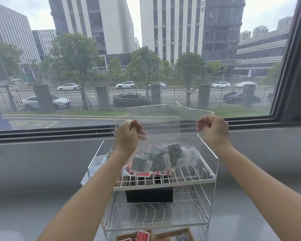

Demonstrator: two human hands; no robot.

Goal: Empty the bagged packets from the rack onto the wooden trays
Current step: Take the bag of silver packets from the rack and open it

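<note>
Head view. Left hand (127,136) and right hand (214,131) both raised in front of the window (146,66), each clenched on an upper corner of a clear bag (169,129), fingers curled round the plastic. Bag stretched wide between them, hanging over the top shelf of the wire rack (163,182). Grey and white packets (163,159) heaped in the bag's bottom, at or just above the shelf wires; cannot tell whether resting there or hanging free. Red packets (146,173) underneath, on the same shelf at its left side.

Probably the lift-out step: bag in hand but not yet clear of the rack, nothing tipped from it. Next, most likely: raise until the bottom clears the front rail, draw back toward the body, lower over the wooden trays (174,235) at the bottom edge of the view, then upend. Trays already holding some packets, and only partly in frame.

Edges to mind: upright wire dividers along the front of the top shelf, apt to snag thin plastic; clear side panel (208,153) of the rack just beside the right wrist; another clear panel near the left forearm. Black box (149,194) low in the rack, well out of the way. Plenty of open room above the rack and back toward the body; grey ledge (42,171) to either side.
</note>
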